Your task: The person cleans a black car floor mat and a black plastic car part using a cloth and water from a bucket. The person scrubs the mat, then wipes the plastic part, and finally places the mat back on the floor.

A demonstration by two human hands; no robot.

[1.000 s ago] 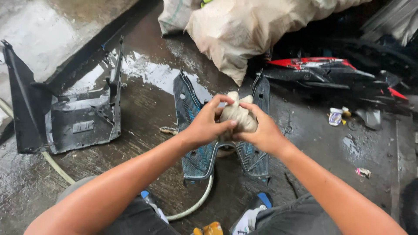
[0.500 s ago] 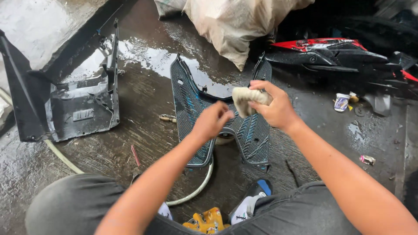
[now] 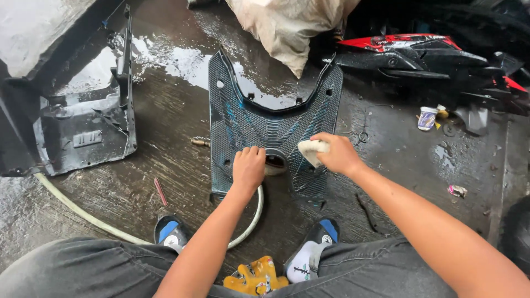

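While the wet concrete floor (image 3: 138,198) spreads under everything, the view has drawn in closer than it was a second ago, so the pale sack (image 3: 287,27) at the top is now cut off by the frame edge and the dark floorboard panel (image 3: 270,127) lies bare in the middle, where both hands used to cover it. That textured panel lies flat, its notched end towards the person's knees. To its left a black body panel (image 3: 83,132) stands tilted on the wet ground; to the upper right lie red and black fairing pieces (image 3: 419,52).

A second ago both hands met around the pale cloth above the panel; half a second ago they had parted. Now the left hand (image 3: 248,167) rests on the panel's lower left part, fingers curled together into a loose fist, holding nothing that can be seen. The right hand (image 3: 337,154) has come down onto the panel's lower right, its fingers clamped on the cloth (image 3: 311,150), which sticks out leftward past the fingertips and touches the panel surface. A pale hose (image 3: 83,215) curves under the left forearm.
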